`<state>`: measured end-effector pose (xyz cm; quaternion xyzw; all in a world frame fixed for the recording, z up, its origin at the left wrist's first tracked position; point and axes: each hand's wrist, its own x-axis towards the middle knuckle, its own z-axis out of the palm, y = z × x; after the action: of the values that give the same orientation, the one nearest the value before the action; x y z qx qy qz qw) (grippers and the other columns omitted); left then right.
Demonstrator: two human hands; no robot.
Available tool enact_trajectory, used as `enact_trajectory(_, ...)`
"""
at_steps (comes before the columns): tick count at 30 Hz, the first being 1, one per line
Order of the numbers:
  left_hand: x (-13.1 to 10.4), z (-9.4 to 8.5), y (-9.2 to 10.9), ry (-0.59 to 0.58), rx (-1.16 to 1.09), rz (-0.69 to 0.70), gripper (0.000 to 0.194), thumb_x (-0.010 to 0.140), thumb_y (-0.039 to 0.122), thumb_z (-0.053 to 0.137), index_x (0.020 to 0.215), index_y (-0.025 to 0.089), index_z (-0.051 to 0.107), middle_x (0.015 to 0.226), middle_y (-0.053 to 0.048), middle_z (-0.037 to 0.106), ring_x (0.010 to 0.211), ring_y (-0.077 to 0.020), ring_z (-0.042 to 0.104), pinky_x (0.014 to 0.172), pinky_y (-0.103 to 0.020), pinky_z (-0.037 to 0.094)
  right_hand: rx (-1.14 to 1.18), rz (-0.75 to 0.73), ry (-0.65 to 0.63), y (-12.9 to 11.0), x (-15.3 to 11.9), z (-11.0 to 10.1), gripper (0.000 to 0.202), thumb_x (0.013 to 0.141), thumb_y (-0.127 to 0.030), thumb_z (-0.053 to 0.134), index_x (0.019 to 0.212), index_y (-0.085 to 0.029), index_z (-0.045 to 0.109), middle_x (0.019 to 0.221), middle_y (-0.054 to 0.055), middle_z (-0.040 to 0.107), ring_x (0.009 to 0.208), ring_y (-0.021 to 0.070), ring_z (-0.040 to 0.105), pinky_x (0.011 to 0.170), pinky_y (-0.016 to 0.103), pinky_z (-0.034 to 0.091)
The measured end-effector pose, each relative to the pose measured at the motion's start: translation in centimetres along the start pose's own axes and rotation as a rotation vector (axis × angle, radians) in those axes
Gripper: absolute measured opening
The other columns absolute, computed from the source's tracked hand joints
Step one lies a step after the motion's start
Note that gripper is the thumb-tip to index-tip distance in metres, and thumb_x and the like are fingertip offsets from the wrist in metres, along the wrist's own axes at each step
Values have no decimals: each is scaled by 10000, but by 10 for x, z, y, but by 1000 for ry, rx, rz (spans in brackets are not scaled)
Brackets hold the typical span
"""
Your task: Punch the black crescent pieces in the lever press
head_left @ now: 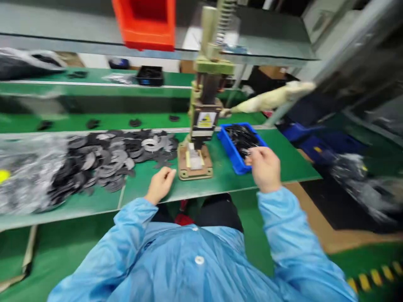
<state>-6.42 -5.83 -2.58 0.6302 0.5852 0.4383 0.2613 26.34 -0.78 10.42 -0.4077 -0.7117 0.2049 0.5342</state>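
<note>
My left hand (160, 184) rests closed at the front edge of the green table, just left of the press base (195, 173); whatever its fingers hold, if anything, is hidden. My right hand (265, 167) is closed in a pinch over the front right corner of a blue bin (231, 152) of thin black parts (242, 138). Something small may be between its fingertips, too blurred to name. Between my hands stands the hand press (205, 105), with a pale block (195, 160) on its base. Left of it lies a heap of dark curved parts (110, 161).
The press lever (272, 98) sticks out to the right above the blue bin. A clear plastic bag (31, 172) covers the table's left end. An orange bin (147, 25) hangs overhead, and a black tray (150, 76) sits behind. Several dark parts lie along the green strip behind.
</note>
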Motion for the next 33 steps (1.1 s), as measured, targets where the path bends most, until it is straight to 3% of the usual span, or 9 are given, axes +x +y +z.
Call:
enact_trajectory(2,-3,3,10,43,-101,56,307,1057,486,610,932,211,663,775,9,644,717,-152,585,697,-287,480,61,184,9,-2,-33,-9,424,1066,-590,517,1041,-200,678,702,-23,657,604,94,618,579,243,552)
enact_trajectory(3,-7,5,19,36,-152,103,275,1052,473,633,998,208,682,827,-5,673,751,-154,615,717,-288,506,113,266,-12,-4,-46,-3,438,1053,-614,527,1012,-203,671,657,-31,636,569,98,607,552,247,537)
enact_trajectory(7,-30,11,65,-74,-276,261,350,1026,431,708,1294,207,686,1033,-61,737,836,-152,682,772,-300,579,347,472,-137,-18,-77,44,470,996,-675,595,945,-212,664,652,-25,644,563,100,614,549,249,532)
enact_trajectory(10,-39,13,83,-143,-286,307,380,1014,415,740,1333,216,682,1055,-67,743,770,-133,669,737,-298,592,456,546,-207,-27,-87,66,482,955,-700,647,939,-218,667,661,-27,644,573,95,598,572,252,534)
enact_trajectory(17,-50,8,79,-126,-234,359,242,1006,351,763,1211,228,729,931,-31,716,765,-140,660,722,-299,580,499,606,-272,-31,-99,78,542,881,-759,703,908,-220,650,660,-30,633,586,98,582,594,261,538)
enact_trajectory(23,-45,5,74,-122,-216,431,153,992,270,772,1140,242,745,994,-56,757,837,-167,681,739,-317,576,442,575,-312,-24,-103,88,529,934,-752,632,930,-223,645,660,-27,632,595,106,582,584,261,522)
enact_trajectory(25,-41,3,73,-166,-214,369,138,1008,317,752,1119,236,748,1009,-67,771,863,-181,699,758,-328,584,403,545,-318,-22,-102,88,493,964,-717,614,922,-226,643,665,-27,632,602,109,583,596,266,518)
enact_trajectory(29,-30,2,71,-388,-345,56,271,1048,470,673,976,212,711,841,-34,728,744,-162,668,695,-305,573,298,443,-329,-19,-95,84,390,973,-603,676,869,-227,674,758,3,672,720,134,615,704,301,530)
enact_trajectory(33,-23,9,71,-603,-596,-168,413,912,560,824,904,202,619,745,4,678,655,-129,640,615,-262,547,243,334,-394,-19,-91,82,292,966,-529,712,944,-239,734,883,29,737,813,161,643,800,341,536)
